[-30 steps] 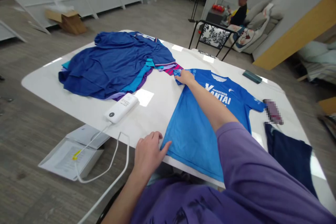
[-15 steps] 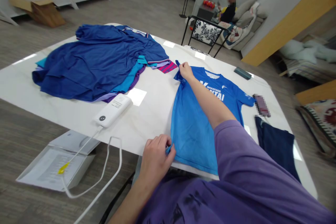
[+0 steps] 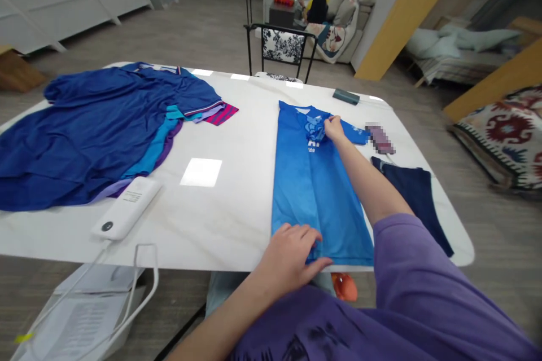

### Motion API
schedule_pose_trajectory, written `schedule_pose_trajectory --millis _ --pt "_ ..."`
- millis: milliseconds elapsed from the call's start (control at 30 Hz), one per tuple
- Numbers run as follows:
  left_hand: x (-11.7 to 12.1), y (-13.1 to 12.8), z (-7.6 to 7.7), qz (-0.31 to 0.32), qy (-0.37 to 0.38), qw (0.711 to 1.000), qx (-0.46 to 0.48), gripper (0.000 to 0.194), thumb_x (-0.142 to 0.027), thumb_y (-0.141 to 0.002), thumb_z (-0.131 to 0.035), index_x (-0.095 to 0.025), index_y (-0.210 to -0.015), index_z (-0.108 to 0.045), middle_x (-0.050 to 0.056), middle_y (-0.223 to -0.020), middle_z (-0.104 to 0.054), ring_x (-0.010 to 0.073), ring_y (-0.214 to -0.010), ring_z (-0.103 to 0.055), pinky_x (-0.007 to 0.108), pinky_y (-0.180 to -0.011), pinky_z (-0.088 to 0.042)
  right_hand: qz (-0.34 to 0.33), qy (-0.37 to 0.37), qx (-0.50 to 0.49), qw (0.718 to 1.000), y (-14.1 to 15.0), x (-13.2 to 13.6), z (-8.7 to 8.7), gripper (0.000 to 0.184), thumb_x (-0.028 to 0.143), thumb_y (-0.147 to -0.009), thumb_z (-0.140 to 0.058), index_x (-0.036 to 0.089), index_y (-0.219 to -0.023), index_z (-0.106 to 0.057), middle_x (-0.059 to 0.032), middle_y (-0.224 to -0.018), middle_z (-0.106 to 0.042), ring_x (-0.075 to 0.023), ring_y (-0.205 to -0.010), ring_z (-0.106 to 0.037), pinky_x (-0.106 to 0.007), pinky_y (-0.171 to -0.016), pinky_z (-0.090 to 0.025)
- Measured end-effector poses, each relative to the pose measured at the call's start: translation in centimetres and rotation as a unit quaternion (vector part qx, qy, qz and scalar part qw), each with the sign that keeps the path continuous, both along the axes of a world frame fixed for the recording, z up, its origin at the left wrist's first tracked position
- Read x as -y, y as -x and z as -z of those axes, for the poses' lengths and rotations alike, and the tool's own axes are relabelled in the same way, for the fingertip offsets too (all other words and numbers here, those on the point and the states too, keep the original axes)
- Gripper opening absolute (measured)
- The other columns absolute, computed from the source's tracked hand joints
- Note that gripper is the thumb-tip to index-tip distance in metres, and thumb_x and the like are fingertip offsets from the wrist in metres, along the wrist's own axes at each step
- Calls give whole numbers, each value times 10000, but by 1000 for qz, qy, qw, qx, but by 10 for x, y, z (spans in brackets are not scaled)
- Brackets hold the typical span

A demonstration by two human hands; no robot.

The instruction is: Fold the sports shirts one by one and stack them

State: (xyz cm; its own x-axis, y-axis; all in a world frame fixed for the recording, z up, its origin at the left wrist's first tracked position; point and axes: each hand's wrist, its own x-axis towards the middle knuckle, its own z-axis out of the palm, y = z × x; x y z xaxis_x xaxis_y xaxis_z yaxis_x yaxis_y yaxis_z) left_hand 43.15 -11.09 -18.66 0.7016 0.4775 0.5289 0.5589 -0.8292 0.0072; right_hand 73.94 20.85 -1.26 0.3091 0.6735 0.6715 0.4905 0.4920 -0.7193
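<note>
A blue T-shirt (image 3: 292,180) with white lettering lies on the white table, its left side folded inward over the front. My right hand (image 3: 334,127) is closed on the folded sleeve near the upper chest, hiding most of the lettering. At the bottom hem, my left hand (image 3: 292,254) has fabric between its curved fingers and thumb. The opposite sleeve (image 3: 356,133) is spread flat to the right, close to a blurred phone (image 3: 381,139).
Dark blue polo shirts and other garments (image 3: 105,118) are piled at left. Near them lies a white power bank (image 3: 127,208) with a cable. Dark folded cloth (image 3: 415,192) and a dark green case (image 3: 346,96) rest at right. A chair (image 3: 282,48) stands beyond the table (image 3: 237,208); a person sits farther back.
Both hands have moved rightward across the T-shirt, carrying its left edge and sleeve over the front. The camera view has turned right.
</note>
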Motion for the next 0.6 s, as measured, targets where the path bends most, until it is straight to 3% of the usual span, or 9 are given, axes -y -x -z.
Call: schedule_pose_trajectory --millis 100,233,300,400,500,600 --pt "-22 -4 5 -14 -26 1000 2 314 -465 -1164 -609 -239 -1349 -725 82 -1374 -794 248 -1317 -731 440 -1150 -556 96 8 17 995 -19 5 26 493 215 -1025 -562 99 -1503 -529 -312 -1643 -480 -418 -1539 -465 -627 -1338 -347" --pt "-54 2 19 -94 -115 988 -36 600 -463 -1165 -581 -192 -1699 -533 148 -1808 -489 327 -1735 -389 561 -1417 -377 74 -11 120 990 -6 -5 27 524 311 -1077 -562 175 -1582 -594 -192 -1715 -530 -397 -1580 -487 -628 -1365 -349" --pt "-61 6 29 -125 -138 980 -67 754 -528 -1141 -610 -183 -1785 -423 158 -1888 -341 353 -1780 -292 585 -1432 -360 40 -40 202 978 13 -16 14 554 361 -1111 -519 192 -1633 -597 -150 -1722 -559 -375 -1587 -518 -609 -1362 -383" --pt "-61 13 39 -144 -150 974 -91 878 -603 -1116 -621 -214 -1841 -316 141 -1916 -267 355 -1790 -267 587 -1433 -367 -10 -69 296 953 47 -39 -15 625 373 -1141 -438 193 -1732 -530 -107 -1774 -527 -315 -1654 -484 -543 -1399 -375" --pt "-56 20 40 -155 -151 972 -96 916 -612 -1107 -629 -239 -1859 -264 115 -1921 -258 355 -1787 -275 576 -1418 -390 -35 -57 347 935 80 -67 -48 671 405 -1158 -410 200 -1795 -457 -69 -1857 -406 -275 -1733 -384 -499 -1450 -295" --pt "-52 30 37 -164 -151 969 -104 935 -622 -1102 -628 -247 -1865 -241 88 -1927 -246 339 -1789 -270 541 -1407 -401 -26 -17 377 926 103 -94 -71 716 508 -1170 -406 197 -1815 -427 -79 -1896 -300 -315 -1780 -279 -576 -1480 -161"
